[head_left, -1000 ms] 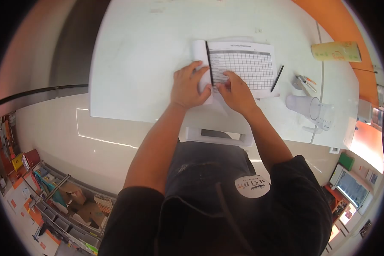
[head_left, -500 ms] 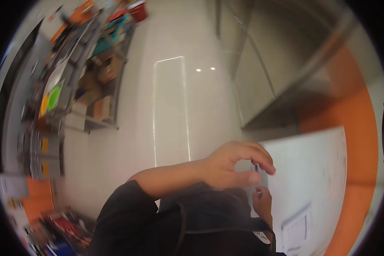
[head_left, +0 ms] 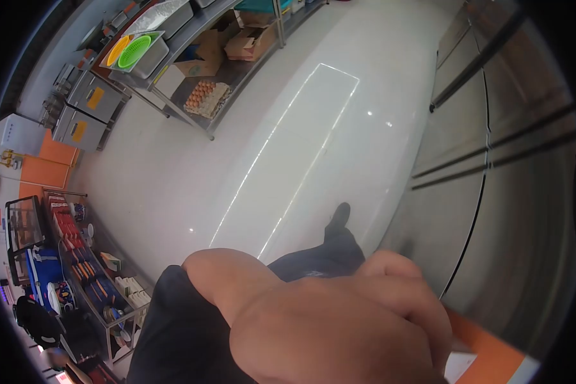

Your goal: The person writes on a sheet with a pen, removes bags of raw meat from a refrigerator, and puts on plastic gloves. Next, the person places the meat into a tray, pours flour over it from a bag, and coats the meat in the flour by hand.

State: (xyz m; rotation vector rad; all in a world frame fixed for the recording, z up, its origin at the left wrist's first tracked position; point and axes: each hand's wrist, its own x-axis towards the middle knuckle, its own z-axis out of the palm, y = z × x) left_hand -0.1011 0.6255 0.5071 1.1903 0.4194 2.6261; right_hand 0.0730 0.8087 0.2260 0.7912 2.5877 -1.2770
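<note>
My left hand point(head_left: 339, 326) is raised close to the camera and fills the lower middle of the head view. The bare forearm comes out of a dark sleeve point(head_left: 173, 326) and bends across my body. The back of the hand faces me. Its fingers curve away to the right with their tips hidden, so whether they close on anything cannot be made out. My right hand is out of view. Beyond the hand, a dark trouser leg and a shoe point(head_left: 340, 214) stand on the pale floor point(head_left: 288, 153).
Steel refrigerator-like doors point(head_left: 454, 217) line the right. At upper left a steel shelf holds green point(head_left: 134, 51) and yellow baskets, cardboard boxes point(head_left: 249, 45) and an egg tray point(head_left: 205, 99). Fryer-like steel units point(head_left: 80, 128) and a rack of packets point(head_left: 93, 269) stand left.
My view has swung left, bringing the egg tray and packet rack into sight. My left hand has come nearer the camera. My right hand and most of the white surface have left the view.
</note>
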